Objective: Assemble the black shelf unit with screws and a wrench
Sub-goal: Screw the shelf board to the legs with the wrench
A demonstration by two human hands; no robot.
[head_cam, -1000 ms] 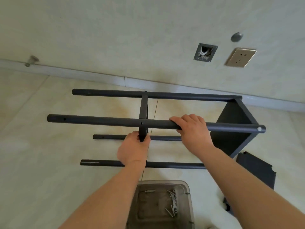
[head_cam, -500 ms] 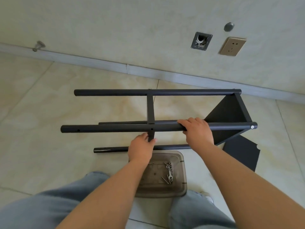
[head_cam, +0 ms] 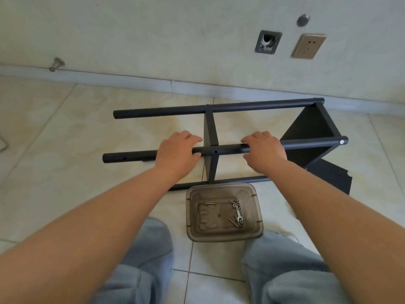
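Observation:
The black shelf unit (head_cam: pixel 219 106) lies on its side on the tiled floor, its tubes running left to right. My left hand (head_cam: pixel 177 153) grips the near upper tube (head_cam: pixel 131 156) just left of the middle shelf panel (head_cam: pixel 210 137). My right hand (head_cam: pixel 266 150) grips the same tube just right of that panel. An end shelf panel (head_cam: pixel 311 126) closes the frame on the right. Below the frame, a clear plastic tray (head_cam: pixel 256 224) holds several screws (head_cam: pixel 233 221) and a small flat wrench (head_cam: pixel 239 217).
A loose black panel (head_cam: pixel 331 178) lies on the floor behind my right forearm. My knees in blue jeans (head_cam: pixel 146 260) flank the tray. The wall behind carries a socket (head_cam: pixel 308 46) and an open wall box (head_cam: pixel 267 42). A door stop (head_cam: pixel 57 63) sits at the skirting on the left.
My left hand has let go of the middle panel's lower edge and now grips the near upper tube. The view has tilted down and the frame sits closer to me.

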